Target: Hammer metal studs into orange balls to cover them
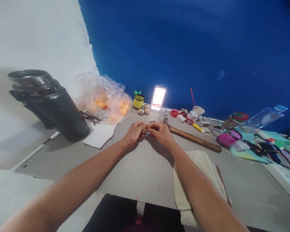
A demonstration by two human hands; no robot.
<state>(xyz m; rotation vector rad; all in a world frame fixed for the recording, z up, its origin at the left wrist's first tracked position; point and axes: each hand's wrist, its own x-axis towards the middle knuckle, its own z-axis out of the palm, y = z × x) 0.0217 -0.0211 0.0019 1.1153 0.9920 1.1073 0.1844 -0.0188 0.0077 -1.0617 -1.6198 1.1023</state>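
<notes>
Over the middle of the table, my left hand (136, 130) is closed around a small round ball with a gold and dark pattern (143, 130). My right hand (159, 131) meets it from the other side, thumb and fingertips pinched close against the ball; whatever is between them is too small to make out. Just beyond the fingertips lies a small dark, shiny piece (151, 122). Several similar patterned balls (144, 111) sit together farther back. A hammer (195, 138) with a wooden handle lies to the right of my right hand.
A tall dark thermos (55, 109) without its lid stands at left, near white paper (102, 135) and a plastic bag of orange items (108, 103). A yellow pot (138, 101) is behind. Cloth (198, 174) lies under my right forearm; cups, boxes and a plastic bottle (265, 119) crowd the right.
</notes>
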